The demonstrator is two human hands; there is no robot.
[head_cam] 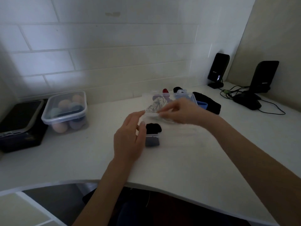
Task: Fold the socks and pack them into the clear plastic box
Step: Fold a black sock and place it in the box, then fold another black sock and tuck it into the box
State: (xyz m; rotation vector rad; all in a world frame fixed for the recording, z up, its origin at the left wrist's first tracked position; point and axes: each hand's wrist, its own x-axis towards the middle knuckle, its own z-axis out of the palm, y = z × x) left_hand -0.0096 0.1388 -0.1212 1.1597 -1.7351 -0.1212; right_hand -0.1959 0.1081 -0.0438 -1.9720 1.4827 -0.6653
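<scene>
Far left on the white counter (187, 160) sits a dark flat device (21, 118) on a black base, touching a lidded plastic tub (65, 110) just to its right; the tub holds round pastel balls, orange, blue and purple. Middle of the counter: left hand (130, 136), fingers straight and relaxed, grip apart, nothing pinched, fingertips reaching up toward the near left corner of the clear plastic box lid (169, 103). Whether they touch that corner, cannot tell, motion blur. Just right of the left thumb lies a black folded sock (154, 128), and right below it a grey folded sock (152, 142); both look to be inside the clear plastic box (152, 135), whose rim shows as a pale strip between them, rest of the box walls too transparent to trace. Right hand (180, 111) is above and right of that, blurred, fingers curled, grip clamped on the near edge of the lid, which is raised and tilted. A crumpled silvery item (155, 103) shows through the lid; cannot tell if it lies under or behind it. Behind the lid, near the tiled wall (97, 54): a red sock (165, 91), a black rolled sock (176, 89), then a blue sock (202, 104) and a black flat sock (208, 101) to the right, loose on the counter. Far right corner: two black speakers (218, 69) (263, 77), a black mouse (247, 101), tangled cables (231, 92).
</scene>
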